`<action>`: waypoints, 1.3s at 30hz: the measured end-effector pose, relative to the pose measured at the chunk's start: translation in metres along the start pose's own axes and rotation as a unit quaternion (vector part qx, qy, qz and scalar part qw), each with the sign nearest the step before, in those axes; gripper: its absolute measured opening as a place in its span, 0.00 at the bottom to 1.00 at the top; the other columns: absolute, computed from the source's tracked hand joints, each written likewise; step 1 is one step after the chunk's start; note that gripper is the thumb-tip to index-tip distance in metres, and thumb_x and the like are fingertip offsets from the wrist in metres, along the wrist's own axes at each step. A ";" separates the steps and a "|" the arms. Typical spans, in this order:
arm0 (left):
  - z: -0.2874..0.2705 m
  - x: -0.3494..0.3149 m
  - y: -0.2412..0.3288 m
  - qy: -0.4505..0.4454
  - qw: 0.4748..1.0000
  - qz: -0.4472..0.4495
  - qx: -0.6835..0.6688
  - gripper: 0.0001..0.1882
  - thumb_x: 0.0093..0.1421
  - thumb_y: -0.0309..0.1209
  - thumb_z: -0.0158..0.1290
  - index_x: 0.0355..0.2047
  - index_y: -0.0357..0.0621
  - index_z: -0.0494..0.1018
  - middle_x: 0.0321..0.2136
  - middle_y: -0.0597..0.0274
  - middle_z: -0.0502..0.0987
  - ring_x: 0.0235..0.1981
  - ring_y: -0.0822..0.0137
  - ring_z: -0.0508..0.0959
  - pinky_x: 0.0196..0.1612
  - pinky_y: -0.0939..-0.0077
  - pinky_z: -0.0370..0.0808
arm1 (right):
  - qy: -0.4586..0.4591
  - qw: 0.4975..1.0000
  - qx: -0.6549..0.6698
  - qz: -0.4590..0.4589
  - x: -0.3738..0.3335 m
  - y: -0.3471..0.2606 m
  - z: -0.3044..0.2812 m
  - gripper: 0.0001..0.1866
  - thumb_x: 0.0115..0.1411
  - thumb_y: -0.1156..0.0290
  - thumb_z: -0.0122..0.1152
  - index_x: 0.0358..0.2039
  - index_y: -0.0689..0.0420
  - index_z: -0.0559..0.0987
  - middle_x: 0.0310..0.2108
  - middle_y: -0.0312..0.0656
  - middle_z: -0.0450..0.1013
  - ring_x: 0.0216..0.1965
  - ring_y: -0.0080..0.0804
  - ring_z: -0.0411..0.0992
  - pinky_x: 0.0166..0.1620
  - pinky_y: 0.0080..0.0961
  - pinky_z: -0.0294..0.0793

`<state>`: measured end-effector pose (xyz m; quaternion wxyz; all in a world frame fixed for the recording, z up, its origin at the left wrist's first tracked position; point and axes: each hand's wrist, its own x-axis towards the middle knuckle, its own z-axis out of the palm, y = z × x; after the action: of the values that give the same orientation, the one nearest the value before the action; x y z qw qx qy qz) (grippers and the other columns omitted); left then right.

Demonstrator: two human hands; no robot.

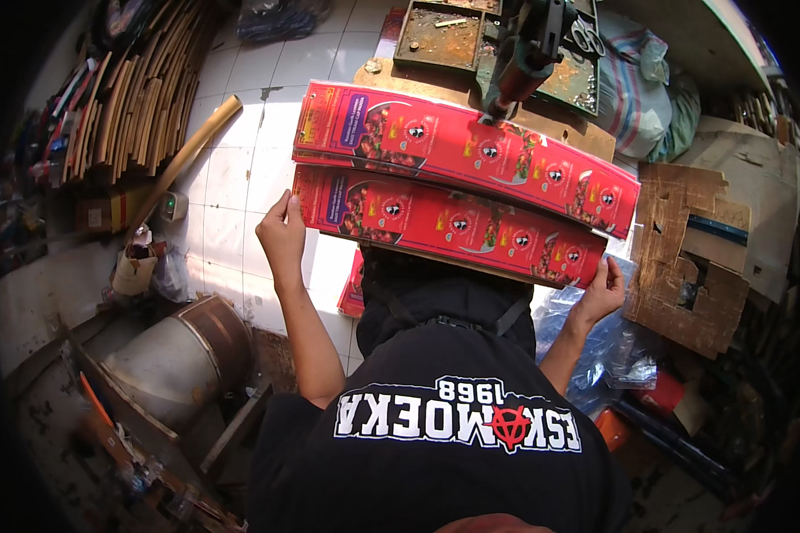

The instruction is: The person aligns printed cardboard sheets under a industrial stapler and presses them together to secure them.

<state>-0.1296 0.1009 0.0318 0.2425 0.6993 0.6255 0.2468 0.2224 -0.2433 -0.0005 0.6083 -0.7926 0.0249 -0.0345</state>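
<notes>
A long red printed sheet (444,226) with food pictures spans the space in front of my body, slightly tilted down to the right. My left hand (283,233) pinches its left end. At its lower right corner, my right hand (603,286) is closed on the edge with the thumb on top. Just beyond it, a second red printed sheet (462,142) of the same design lies on a board (587,133), in a thin stack by the look of its edge. The dark head of a bench machine (517,84) stands over that far sheet's upper edge.
Metal trays (440,44) with small parts and scissors (587,37) sit behind the machine. Cut cardboard (693,258) and plastic film (578,342) lie at right. A cardboard tube (187,151), upright cardboard sheets (138,98) and a drum (182,355) stand at left.
</notes>
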 end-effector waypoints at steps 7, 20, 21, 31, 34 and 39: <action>-0.005 -0.002 -0.015 0.007 0.990 -0.005 -0.142 0.11 0.62 0.31 0.54 0.38 0.34 0.73 0.36 0.55 0.79 0.33 0.65 0.78 0.43 0.75 0.73 | 0.004 1.000 0.002 0.000 0.002 0.003 -0.001 0.11 0.59 0.76 0.61 0.41 0.69 0.79 0.34 0.42 0.77 0.34 0.24 0.74 0.40 0.20 0.74; -0.026 -0.022 0.038 -0.101 0.756 -0.074 -0.642 0.29 0.61 0.29 0.51 0.60 0.30 0.60 0.51 0.48 0.73 0.52 0.61 0.75 0.58 0.66 0.70 | 0.024 0.994 0.087 0.061 0.008 0.028 -0.013 0.11 0.58 0.78 0.61 0.41 0.68 0.78 0.34 0.40 0.76 0.34 0.22 0.73 0.38 0.17 0.74; -0.024 -0.023 0.046 -0.091 0.755 -0.062 -0.647 0.29 0.60 0.29 0.51 0.60 0.29 0.60 0.51 0.48 0.73 0.52 0.60 0.75 0.58 0.66 0.70 | 0.032 0.995 0.073 0.056 0.007 0.025 -0.013 0.10 0.58 0.78 0.61 0.41 0.67 0.78 0.34 0.41 0.76 0.33 0.22 0.73 0.38 0.18 0.75; -0.046 -0.036 0.109 -0.148 0.788 -0.013 -0.597 0.31 0.58 0.25 0.47 0.60 0.22 0.57 0.53 0.39 0.71 0.53 0.56 0.75 0.58 0.64 0.70 | 0.157 0.926 -0.260 -0.225 -0.012 -0.070 0.000 0.07 0.57 0.76 0.63 0.35 0.64 0.81 0.34 0.44 0.79 0.36 0.32 0.76 0.43 0.29 0.74; -0.048 -0.039 0.124 -0.173 0.782 -0.004 -0.599 0.29 0.58 0.23 0.47 0.59 0.22 0.60 0.51 0.40 0.73 0.50 0.59 0.77 0.55 0.68 0.73 | 0.086 0.978 -0.043 -0.185 -0.012 -0.082 0.015 0.13 0.57 0.79 0.62 0.44 0.66 0.78 0.34 0.42 0.77 0.37 0.27 0.75 0.43 0.24 0.74; -0.032 -0.046 0.143 -0.223 0.780 0.022 -0.584 0.23 0.59 0.22 0.49 0.55 0.24 0.67 0.46 0.43 0.77 0.45 0.64 0.79 0.51 0.73 0.75 | -0.162 0.968 0.148 -0.120 -0.052 -0.147 0.055 0.26 0.59 0.85 0.57 0.59 0.65 0.67 0.34 0.37 0.73 0.38 0.24 0.74 0.46 0.22 0.74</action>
<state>-0.0472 0.0419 0.1469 0.7318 0.4728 0.2745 0.4069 0.1745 -0.1482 0.1258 0.7062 -0.6860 -0.1741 0.0183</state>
